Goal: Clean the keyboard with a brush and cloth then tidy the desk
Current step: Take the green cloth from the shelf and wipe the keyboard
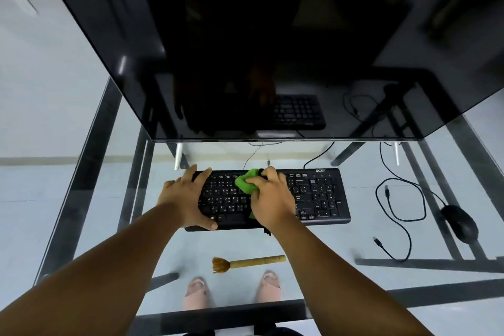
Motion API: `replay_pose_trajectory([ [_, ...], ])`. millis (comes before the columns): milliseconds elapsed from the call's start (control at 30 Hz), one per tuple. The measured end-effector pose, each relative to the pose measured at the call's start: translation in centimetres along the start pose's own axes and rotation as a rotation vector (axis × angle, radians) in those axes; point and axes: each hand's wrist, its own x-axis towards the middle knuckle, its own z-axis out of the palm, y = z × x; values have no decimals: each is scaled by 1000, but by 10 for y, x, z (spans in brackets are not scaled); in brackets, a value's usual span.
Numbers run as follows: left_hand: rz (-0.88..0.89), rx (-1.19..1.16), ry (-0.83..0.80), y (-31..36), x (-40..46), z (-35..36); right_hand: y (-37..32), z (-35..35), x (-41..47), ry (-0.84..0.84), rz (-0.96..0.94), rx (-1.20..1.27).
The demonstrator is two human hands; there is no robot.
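A black keyboard (316, 196) lies on the glass desk (327, 243) under the monitor. My left hand (185, 199) grips the keyboard's left end, fingers over the far edge and thumb at the near edge. My right hand (270, 199) is closed on a bunched green cloth (245, 181) and presses it on the keys near the keyboard's middle. A bamboo-handled brush (245, 263) with brown bristles lies on the glass in front of the keyboard, bristles pointing left, with neither hand on it.
A large dark monitor (245, 49) overhangs the back of the desk on white feet. A black mouse (461, 222) with a looped cable (398, 215) lies to the right of the keyboard. My feet show through the glass below.
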Motion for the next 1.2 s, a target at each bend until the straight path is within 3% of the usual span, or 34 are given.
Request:
replay_pose_trajectory([
  [300, 45, -58, 12, -17, -1, 7, 29, -6, 1, 231, 288, 30],
  [500, 7, -112, 61, -24, -5, 15, -7, 11, 12, 23, -38, -45],
  [567, -3, -139, 76, -26, -8, 19, -9, 10, 16, 20, -46, -76],
  [733, 13, -154, 55, -32, -9, 19, 14, -2, 14, 172, 287, -14],
  [800, 29, -122, 33, -35, -7, 16, 14, -2, 16, 191, 340, 14],
  [900, 37, -96, 18, -38, -5, 15, -10, 4, 22, 85, 255, 7],
  [1067, 30, -99, 38, -39, -6, 18, -51, 24, 25, -89, -99, 4],
  [1200, 6, -142, 57, -42, -11, 22, -36, 20, 24, -101, -195, -4],
])
